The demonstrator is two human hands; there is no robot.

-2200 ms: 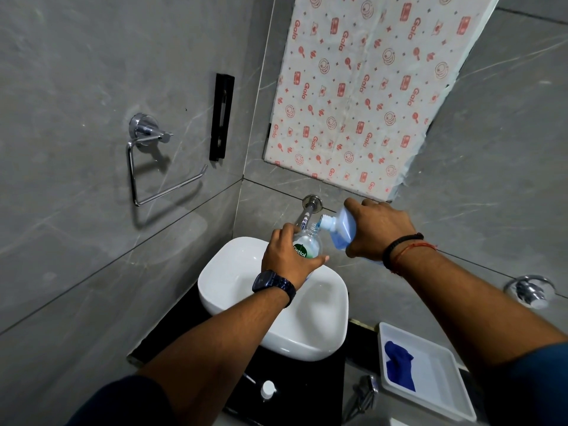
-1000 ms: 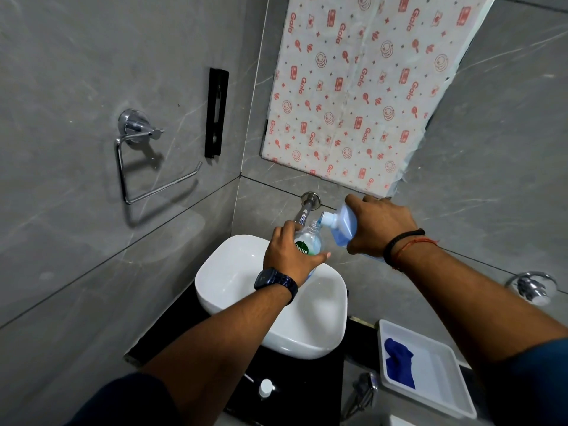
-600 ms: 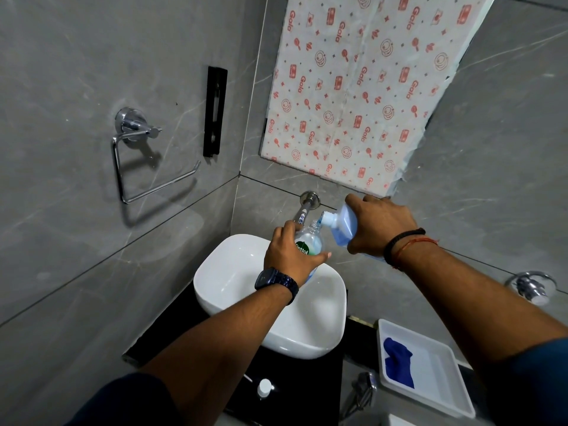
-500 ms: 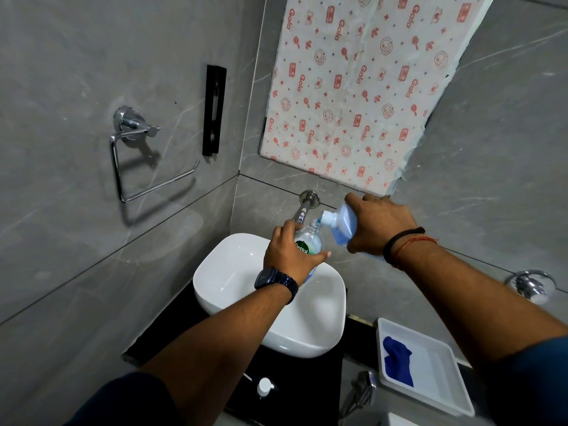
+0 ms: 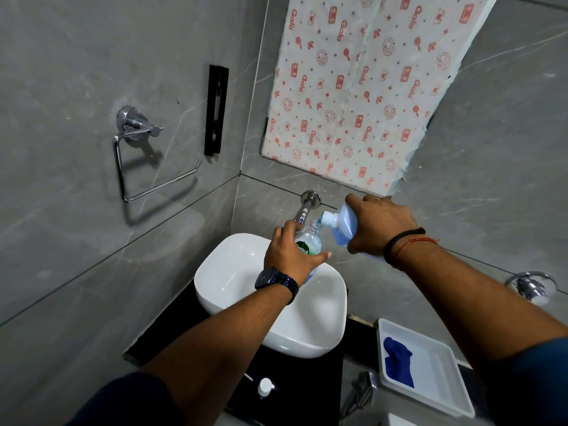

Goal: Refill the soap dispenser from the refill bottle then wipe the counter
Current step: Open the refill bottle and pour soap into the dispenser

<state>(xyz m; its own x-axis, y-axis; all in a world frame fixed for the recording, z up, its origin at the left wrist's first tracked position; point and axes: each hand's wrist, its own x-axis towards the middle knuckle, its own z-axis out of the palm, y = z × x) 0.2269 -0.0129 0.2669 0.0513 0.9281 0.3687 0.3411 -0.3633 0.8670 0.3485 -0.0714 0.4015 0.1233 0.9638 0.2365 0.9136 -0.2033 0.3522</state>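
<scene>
We have our left hand (image 5: 290,256) wrapped around the clear soap dispenser (image 5: 310,244), fingers curled about its body, holding it over the white basin (image 5: 233,272) with its open neck up. Our right hand (image 5: 379,226) is clamped round the blue refill bottle (image 5: 342,226), tilted so that its white spout sits just above and to the right of the dispenser's mouth; whether liquid is running at this moment is too fine to tell. Some blue fluid shows in the tipped bottle, so we judge the refill to be under way and not finished. Well below our left hand, near our body, the dispenser's pump top (image 5: 265,386) lies on the dark worktop (image 5: 301,392), so the cap is off and has yet to go back on. Below our right hand, a white tray (image 5: 442,382) holds a blue cloth (image 5: 398,361), untouched, which we take to be for the wiping. As we read it, 3 steps are left: ending the pour, screwing the pump back on, and wiping the worktop. The spout is close to a narrow neck, so a slip would spill into the basin.
</scene>
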